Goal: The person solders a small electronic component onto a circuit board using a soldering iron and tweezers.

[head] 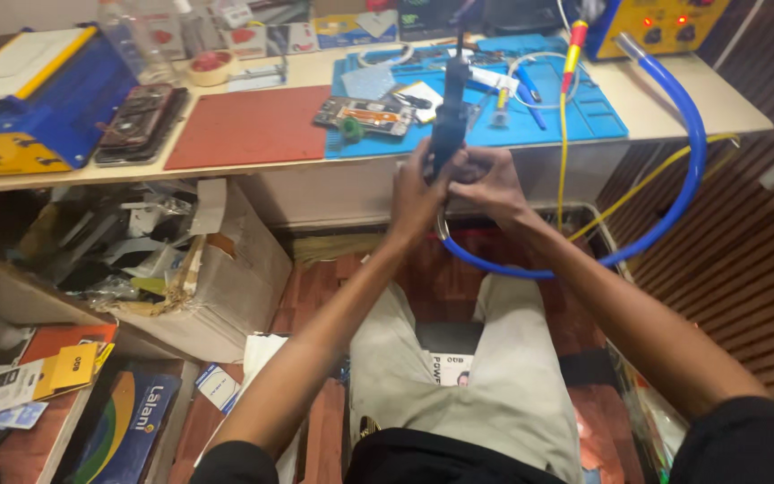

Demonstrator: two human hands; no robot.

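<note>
From the head camera, the person sits low in front of a long pale workbench (674,108). Both arms reach forward. The left hand (416,193) and the right hand (487,184) meet around a black stick-shaped hand tool (449,112). The fingers of both hands are curled tight on the bottom of its handle. The tool stands almost straight up, in the air just in front of the bench edge, with its tip high over the blue rubber work mat (584,121).

A thick blue hose (693,152) loops from a yellow and blue machine box (665,22) on the bench down to where the hands are. It seems to join the tool there.

On the blue mat lies an opened flat phone with its insides showing (365,115). The tool is not touching it. So the work on the phone looks not begun with this tool; the person seems to be getting the tool ready. That is a guess from how things lie.

A dark red flat mat (248,125) lies beside the blue one, and another phone-like dark slab (141,121) lies to its left.

Some things are hard to see. The hands hide the spot where hose and handle meet. The tool's tip is dark against dark things behind it, so its shape is unclear. The small tools on the blue mat are too tiny to name. The clutter in the cardboard box (226,287) on the floor is a jumble.
</note>
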